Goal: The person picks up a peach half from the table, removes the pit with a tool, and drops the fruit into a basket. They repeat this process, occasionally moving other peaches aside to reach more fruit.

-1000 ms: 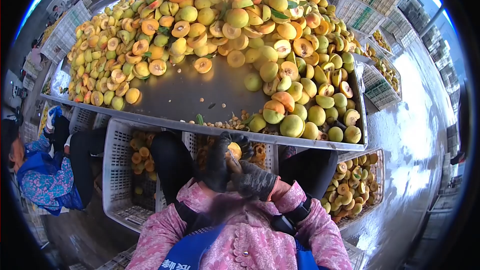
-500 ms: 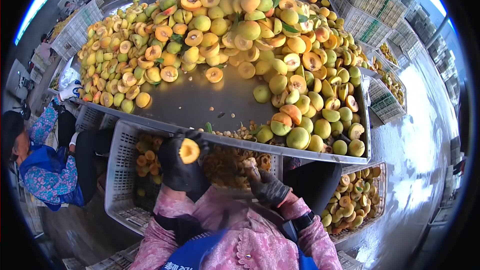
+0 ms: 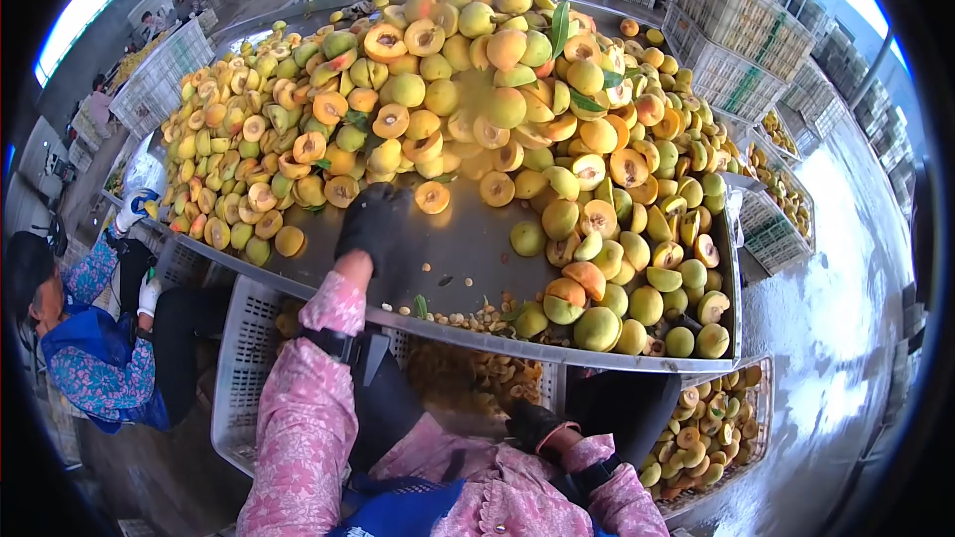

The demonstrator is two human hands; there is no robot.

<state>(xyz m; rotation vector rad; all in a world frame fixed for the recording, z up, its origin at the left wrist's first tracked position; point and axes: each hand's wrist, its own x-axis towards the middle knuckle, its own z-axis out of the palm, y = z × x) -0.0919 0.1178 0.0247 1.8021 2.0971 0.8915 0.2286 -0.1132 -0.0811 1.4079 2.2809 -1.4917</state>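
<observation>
My left hand (image 3: 373, 224), in a dark glove, reaches over the metal tray (image 3: 328, 224) beside the halved peaches (image 3: 432, 197) at the pile's front edge. Motion smears its fingers, and no fruit shows in it. Low in front of my lap is my right hand (image 3: 535, 426), in a dark glove with its fingers curled. What it grips is hidden in shadow and blur. Yellow-green peaches (image 3: 597, 328), whole and halved, are heaped on the tray. Loose pits (image 3: 477, 320) lie along its near rim. Below the rim, a container holds orange-brown pieces (image 3: 487, 373).
A grey plastic crate (image 3: 231, 378) stands under the tray at left. Another crate of halved peaches (image 3: 701, 433) is at right. At left sits a co-worker (image 3: 104, 358) in a blue apron. Stacked crates (image 3: 736, 40) and wet floor (image 3: 826, 338) lie to the right.
My left hand has moved from above the grey crate up over the tray; the peach half it held is no longer seen. My right hand has dropped lower, its small tool now out of sight.
</observation>
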